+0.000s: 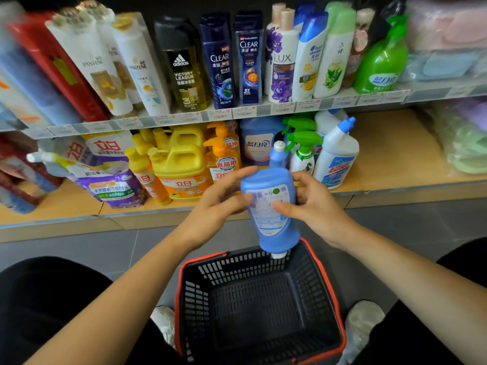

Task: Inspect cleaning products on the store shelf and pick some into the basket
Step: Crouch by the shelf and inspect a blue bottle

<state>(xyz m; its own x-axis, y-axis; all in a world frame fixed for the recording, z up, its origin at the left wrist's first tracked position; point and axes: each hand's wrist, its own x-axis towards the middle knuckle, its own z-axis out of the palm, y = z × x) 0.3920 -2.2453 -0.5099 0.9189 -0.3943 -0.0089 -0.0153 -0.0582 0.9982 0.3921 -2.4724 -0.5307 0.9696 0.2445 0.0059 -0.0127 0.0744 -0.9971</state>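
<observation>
I hold a blue cleaner bottle [271,227] upside down, with its white cap pointing down over the far rim of the basket. My right hand [313,204] grips it from the right, thumb across the pale label. My left hand [216,201] holds its left side, fingers reaching up along the bottle's base. The black plastic basket [196,299] with a red rim stands on the floor between my knees and has nothing in it.
The lower shelf [395,164] carries yellow detergent jugs [179,164], purple refill pouches [110,177], another blue bottle [278,155], green-trigger sprays [303,151] and white toilet cleaners [336,156]. Shampoos line the upper shelf [237,113]. Grey floor tiles lie below.
</observation>
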